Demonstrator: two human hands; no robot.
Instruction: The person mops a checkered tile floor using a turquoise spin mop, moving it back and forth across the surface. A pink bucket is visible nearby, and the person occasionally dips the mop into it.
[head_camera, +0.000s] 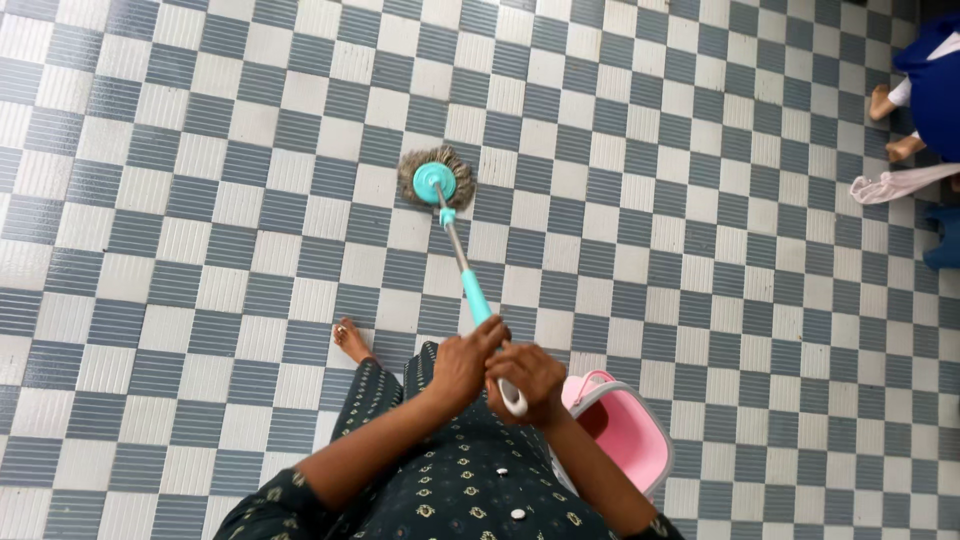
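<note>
Landmark: round grey string mop head with teal hub (436, 178), flat on the grey-and-white checkered tile floor (200, 200). Below it, left hand (462, 362) grip wraps the teal-and-metal handle (462, 268); right hand (528, 382) grip closes on its white end. Pink plastic bucket (625, 430) lower right. Cleaned area: can't tell.

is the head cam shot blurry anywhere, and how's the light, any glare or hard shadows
Head view: light is soft and even, no hard shadows; a pale sheen washes the checkered floor at the left. The mop head and both hands, left hand and right hand, are reasonably sharp. Tile lines bow slightly toward the edges, a wide-lens effect.
</note>
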